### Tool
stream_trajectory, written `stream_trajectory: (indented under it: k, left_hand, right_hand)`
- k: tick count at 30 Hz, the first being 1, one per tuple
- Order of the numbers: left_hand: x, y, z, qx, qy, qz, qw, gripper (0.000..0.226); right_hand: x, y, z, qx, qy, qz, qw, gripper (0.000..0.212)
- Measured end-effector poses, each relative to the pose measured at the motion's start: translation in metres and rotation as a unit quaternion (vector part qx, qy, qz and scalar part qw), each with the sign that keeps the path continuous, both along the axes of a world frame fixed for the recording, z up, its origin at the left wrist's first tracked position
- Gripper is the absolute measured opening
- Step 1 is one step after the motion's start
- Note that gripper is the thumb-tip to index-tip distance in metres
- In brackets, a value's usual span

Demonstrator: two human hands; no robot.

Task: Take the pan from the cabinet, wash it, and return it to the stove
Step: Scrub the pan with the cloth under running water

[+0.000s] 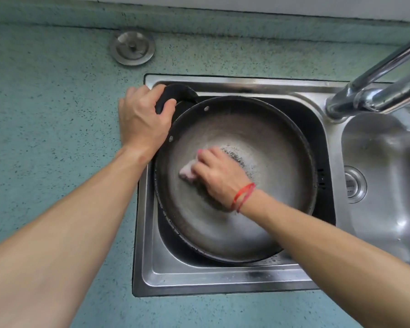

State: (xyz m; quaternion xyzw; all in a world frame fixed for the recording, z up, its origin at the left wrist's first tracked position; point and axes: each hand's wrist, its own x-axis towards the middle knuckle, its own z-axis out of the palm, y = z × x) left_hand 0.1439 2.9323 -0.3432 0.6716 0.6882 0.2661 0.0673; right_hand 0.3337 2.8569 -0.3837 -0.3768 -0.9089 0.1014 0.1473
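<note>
A large dark round pan (258, 129) lies in the left basin of a steel sink (199, 278), filling most of it. My left hand (142, 117) grips the pan's black handle (178, 92) at the basin's upper left corner. Inside the pan, my right hand (217, 174) holds a pale pink cloth or sponge (187, 172) pressed against the grey inner surface. A patch of foam or droplets (237, 157) shows just beyond the fingers. A red string circles my right wrist.
A chrome faucet (374, 91) reaches in from the upper right, above the divider between the basins. The right basin (388, 209) has a drain strainer (354, 183). A metal sink plug (132, 47) lies on the speckled teal counter (45, 102).
</note>
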Motion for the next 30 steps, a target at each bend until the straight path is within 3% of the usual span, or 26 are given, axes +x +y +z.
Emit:
stream_trajectory:
  k: [5,9,12,16,19,22,26,30]
  left_hand:
    - [-0.001,0.0,-0.001,0.004,0.001,-0.005,1.0,0.028]
    - [-0.001,0.001,-0.001,0.007,0.006,-0.005,1.0,0.028]
    - [0.0,0.002,-0.001,0.01,0.005,-0.002,1.0,0.029]
    - [0.0,0.002,-0.001,0.013,0.002,0.001,1.0,0.03]
    - [0.0,0.002,-0.002,0.012,0.0,0.007,1.0,0.031]
    - [0.0,0.002,-0.003,0.012,-0.001,0.008,1.0,0.031]
    - [-0.001,0.003,-0.004,0.017,0.0,0.009,1.0,0.031]
    - [-0.001,0.003,-0.005,0.017,-0.003,0.01,1.0,0.032]
  right_hand:
    - [0.027,0.038,0.003,0.004,-0.097,-0.15,0.984,0.013]
    - [0.06,0.03,0.019,-0.112,-0.196,-0.212,0.951,0.059]
    - [0.081,0.009,0.031,-0.143,-0.239,-0.201,0.939,0.054]
    - [0.082,-0.033,0.046,-0.248,-0.316,-0.107,0.909,0.048]
    - [0.068,-0.069,0.044,-0.252,-0.241,-0.072,0.935,0.029]
    - [0.059,-0.084,0.037,-0.239,-0.155,-0.064,0.956,0.029]
    - [0.043,-0.083,0.023,-0.188,-0.055,0.009,0.981,0.012]
    - [0.006,-0.058,0.011,-0.121,-0.011,0.049,0.991,0.011]
